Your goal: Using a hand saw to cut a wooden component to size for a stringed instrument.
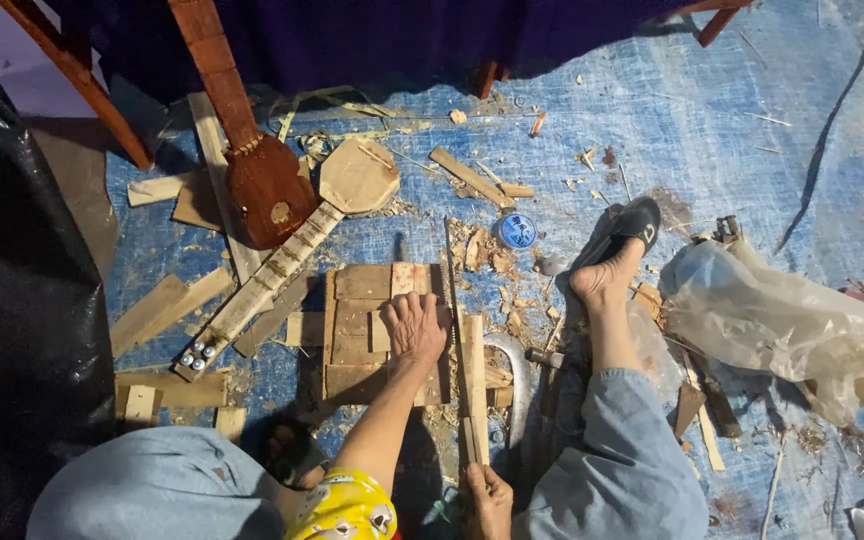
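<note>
The long pale wooden strip (473, 375) lies on the floor between my knees, its long axis running near to far, almost straight away from me, along the right edge of the slatted wooden work board (357, 330). Its near end is in my right hand (492, 500), which is curled closed around it at the bottom of the view; the far end reaches up past the board's far corner. My left hand (415, 325) is farther out, lying flat with fingers spread on the board, just left of the strip's middle; it presses down and grips nothing. So the right hand has the near end, and the left is the nearer to the strip's middle and far part.

Just right of the strip a curved metal blade (514, 380) rests on the blue tarpaulin (712, 130), and beyond that is my bare right foot (607, 280). Far left lie an unfinished pale wooden stringed instrument (282, 260) and a finished reddish-brown one (257, 170). A small round blue tin (517, 231) sits among shavings beyond the board.
</note>
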